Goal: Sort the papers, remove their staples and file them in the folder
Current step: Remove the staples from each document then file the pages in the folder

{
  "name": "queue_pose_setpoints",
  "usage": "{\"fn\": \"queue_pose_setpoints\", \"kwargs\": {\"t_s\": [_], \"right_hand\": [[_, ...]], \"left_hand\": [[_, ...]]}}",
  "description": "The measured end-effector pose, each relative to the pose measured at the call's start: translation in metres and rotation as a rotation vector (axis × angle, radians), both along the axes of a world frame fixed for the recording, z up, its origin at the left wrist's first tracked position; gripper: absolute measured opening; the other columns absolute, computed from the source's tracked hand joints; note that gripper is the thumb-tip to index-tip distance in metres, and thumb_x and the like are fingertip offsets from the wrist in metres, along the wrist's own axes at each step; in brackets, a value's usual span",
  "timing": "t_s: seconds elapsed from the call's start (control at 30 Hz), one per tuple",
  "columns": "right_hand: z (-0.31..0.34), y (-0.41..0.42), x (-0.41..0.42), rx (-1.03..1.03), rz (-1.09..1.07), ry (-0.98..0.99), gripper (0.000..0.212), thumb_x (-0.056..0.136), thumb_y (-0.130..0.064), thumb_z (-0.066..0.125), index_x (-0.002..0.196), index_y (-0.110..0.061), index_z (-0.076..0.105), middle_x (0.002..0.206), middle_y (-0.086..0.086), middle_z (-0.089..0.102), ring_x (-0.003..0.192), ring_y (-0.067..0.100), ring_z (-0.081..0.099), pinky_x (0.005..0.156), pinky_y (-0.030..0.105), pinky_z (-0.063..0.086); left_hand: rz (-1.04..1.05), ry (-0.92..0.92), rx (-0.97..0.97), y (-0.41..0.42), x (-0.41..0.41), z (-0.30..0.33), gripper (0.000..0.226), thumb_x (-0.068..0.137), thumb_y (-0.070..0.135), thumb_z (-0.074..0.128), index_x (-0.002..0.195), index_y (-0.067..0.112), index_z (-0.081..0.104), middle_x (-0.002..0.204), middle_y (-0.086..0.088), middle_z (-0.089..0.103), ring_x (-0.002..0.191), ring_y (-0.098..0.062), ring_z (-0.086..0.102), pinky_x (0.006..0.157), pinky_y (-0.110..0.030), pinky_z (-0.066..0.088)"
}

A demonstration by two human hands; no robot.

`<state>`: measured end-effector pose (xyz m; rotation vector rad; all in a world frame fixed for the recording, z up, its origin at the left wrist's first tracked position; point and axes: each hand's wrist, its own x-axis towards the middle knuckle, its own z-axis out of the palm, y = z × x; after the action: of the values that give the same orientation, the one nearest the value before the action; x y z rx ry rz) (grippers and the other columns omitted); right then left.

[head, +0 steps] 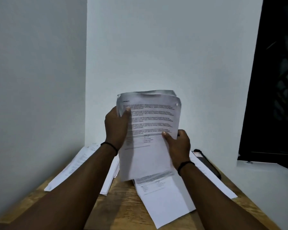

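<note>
Holding a sheaf of printed papers (148,130) upright above the tabletop (123,206), the person had both hands on it, text side toward the camera, probably so the top page could be read and sorted. Left hand (116,128): grip clasped round the sheaf's left edge near the top, thumb over the front page. Right hand (177,145): grip pinching the right edge lower down, thumb on the front, other fingers hidden behind. One hand high, one low; judged to steady the sheaf and leave the top corners free. Top corners curled and dog-eared; a small mark near the upper right corner could be a staple, too blurred to tell.

Below, sorted-looking groups lay apart on the tabletop: a long pile at far left (73,166), a thin stack (111,176) beside the left forearm, loose printed sheets (163,198) near the front under the held sheaf, more pages on the right (211,178). Separate piles suggested sorting under way. A dark flat object (208,163) lay at the right rear against the wall, possibly the folder; not certain. No staple remover seen.
</note>
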<state>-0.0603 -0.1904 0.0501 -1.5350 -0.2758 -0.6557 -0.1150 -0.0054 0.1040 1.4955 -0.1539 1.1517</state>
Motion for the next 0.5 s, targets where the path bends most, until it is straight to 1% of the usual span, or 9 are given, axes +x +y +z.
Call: {"fn": "queue_pose_setpoints", "kwargs": {"t_s": [0.07,0.1,0.17,0.2,0.23,0.3,0.33,0.43,0.5], "right_hand": [[0.003,-0.013,0.000,-0.023,-0.084,-0.031,0.045,0.085,-0.026,0.080,0.067,-0.009,0.042,0.063,0.002,0.045,0.059,0.012,0.038,0.048,0.017,0.029],[0.004,-0.019,-0.002,-0.014,-0.110,-0.033,0.052,0.084,-0.024,0.080,0.063,-0.014,0.033,0.059,0.000,0.034,0.057,0.012,0.028,0.046,0.019,0.023],[0.005,-0.029,-0.002,0.038,-0.107,-0.019,0.056,0.084,-0.020,0.080,0.062,-0.018,0.029,0.058,-0.003,0.028,0.056,0.013,0.023,0.047,0.022,0.021],[0.005,-0.033,-0.002,0.071,-0.088,0.003,0.055,0.085,-0.019,0.079,0.061,-0.018,0.030,0.057,-0.004,0.029,0.056,0.014,0.024,0.048,0.025,0.023],[0.005,-0.036,-0.002,0.103,-0.071,0.024,0.053,0.085,-0.017,0.079,0.061,-0.017,0.032,0.056,-0.004,0.031,0.056,0.014,0.026,0.050,0.025,0.024],[0.006,-0.041,-0.001,0.136,-0.037,0.058,0.047,0.087,-0.016,0.077,0.061,-0.014,0.037,0.057,-0.001,0.036,0.056,0.016,0.030,0.051,0.024,0.028],[0.006,-0.043,0.000,0.135,-0.026,0.072,0.043,0.088,-0.016,0.075,0.061,-0.012,0.042,0.059,0.000,0.042,0.056,0.016,0.033,0.052,0.024,0.031],[0.007,-0.050,-0.001,0.072,-0.073,0.052,0.034,0.095,-0.018,0.066,0.065,-0.011,0.051,0.062,-0.001,0.049,0.057,0.017,0.039,0.055,0.025,0.033],[0.010,-0.053,-0.005,0.025,-0.163,0.010,0.023,0.098,-0.018,0.060,0.076,-0.011,0.062,0.069,-0.004,0.060,0.063,0.014,0.053,0.057,0.021,0.040]], "left_hand": [[-0.193,0.038,-0.080,-0.002,-0.004,0.000,0.018,0.094,0.034,0.067,0.097,0.017,0.070,0.097,-0.003,0.075,0.090,-0.020,0.072,0.079,-0.034,0.058],[-0.275,0.070,-0.110,-0.002,-0.004,-0.002,0.024,0.092,0.039,0.067,0.102,0.017,0.070,0.101,-0.004,0.076,0.093,-0.019,0.072,0.082,-0.034,0.058],[-0.388,0.154,-0.178,0.000,-0.002,-0.008,0.045,0.085,0.049,0.067,0.109,0.011,0.070,0.106,-0.011,0.074,0.096,-0.026,0.071,0.084,-0.039,0.057],[-0.419,0.191,-0.219,0.000,-0.001,-0.013,0.050,0.085,0.050,0.066,0.111,0.008,0.069,0.109,-0.017,0.072,0.095,-0.030,0.069,0.083,-0.042,0.055],[-0.437,0.226,-0.262,0.001,0.000,-0.018,0.047,0.088,0.047,0.065,0.112,0.006,0.068,0.113,-0.021,0.070,0.094,-0.033,0.066,0.083,-0.046,0.053],[-0.429,0.282,-0.319,0.001,0.004,-0.028,0.025,0.098,0.031,0.060,0.108,0.010,0.069,0.116,-0.022,0.069,0.094,-0.033,0.064,0.088,-0.055,0.052],[-0.414,0.307,-0.324,0.000,0.005,-0.032,0.017,0.100,0.023,0.057,0.106,0.012,0.070,0.114,-0.019,0.070,0.093,-0.032,0.064,0.090,-0.056,0.052],[-0.325,0.335,-0.327,-0.004,0.010,-0.041,0.017,0.101,0.013,0.053,0.098,0.015,0.070,0.102,-0.010,0.072,0.084,-0.028,0.065,0.079,-0.043,0.055],[-0.243,0.333,-0.304,-0.004,0.013,-0.044,0.021,0.101,0.012,0.053,0.090,0.019,0.070,0.091,-0.004,0.072,0.078,-0.022,0.064,0.071,-0.032,0.052]]}}
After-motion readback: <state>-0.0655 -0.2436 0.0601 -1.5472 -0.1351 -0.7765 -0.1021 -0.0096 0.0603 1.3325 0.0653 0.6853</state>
